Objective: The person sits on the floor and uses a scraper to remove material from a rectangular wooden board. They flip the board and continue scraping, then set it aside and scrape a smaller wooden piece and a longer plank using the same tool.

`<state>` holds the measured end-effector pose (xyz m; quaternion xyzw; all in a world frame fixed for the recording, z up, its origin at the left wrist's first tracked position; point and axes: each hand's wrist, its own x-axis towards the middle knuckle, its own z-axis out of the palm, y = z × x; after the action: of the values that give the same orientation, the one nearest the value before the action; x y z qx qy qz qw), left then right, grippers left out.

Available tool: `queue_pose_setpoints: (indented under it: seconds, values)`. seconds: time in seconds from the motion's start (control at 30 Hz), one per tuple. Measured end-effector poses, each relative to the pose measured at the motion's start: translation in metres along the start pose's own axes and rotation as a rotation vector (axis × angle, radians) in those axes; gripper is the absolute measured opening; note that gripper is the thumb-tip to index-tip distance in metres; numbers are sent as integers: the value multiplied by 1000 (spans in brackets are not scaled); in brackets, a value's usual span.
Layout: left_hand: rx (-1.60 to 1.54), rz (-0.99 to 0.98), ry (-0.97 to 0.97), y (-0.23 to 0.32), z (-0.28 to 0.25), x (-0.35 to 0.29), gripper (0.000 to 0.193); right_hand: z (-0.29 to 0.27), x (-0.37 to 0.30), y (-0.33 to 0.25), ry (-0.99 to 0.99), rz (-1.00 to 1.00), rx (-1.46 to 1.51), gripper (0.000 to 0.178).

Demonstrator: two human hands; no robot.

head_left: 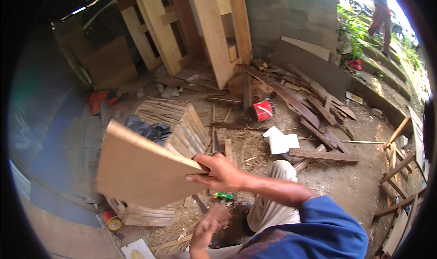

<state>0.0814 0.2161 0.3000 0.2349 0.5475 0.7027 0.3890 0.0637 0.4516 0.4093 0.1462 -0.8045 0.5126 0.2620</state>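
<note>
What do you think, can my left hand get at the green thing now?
Probably yes: your left hand is just below the green thing in view, with nothing visible between them; the board in your right hand doesn't cover it.

The board (141,170) was tan, its edge (154,147) paler; the bucket (262,111) red, the bag (155,132) black, the shirt (327,231) blue, the trousers (275,206) beige.

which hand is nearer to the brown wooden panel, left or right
Right. The right hand grips the wooden panel at its right end. The left hand is lower in the picture, below that end and apart from the panel.
</note>
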Motion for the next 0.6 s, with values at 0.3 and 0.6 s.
queue_pose_setpoints:
  seconds: [0.3,0.6]
  values:
    - [1330,1072,800,116,1,-47,34,-13,29,-16,-359,-163,-212,29]
    - [1940,346,838,136,4,-21,61,2,21,7,-681,-298,-317,30]
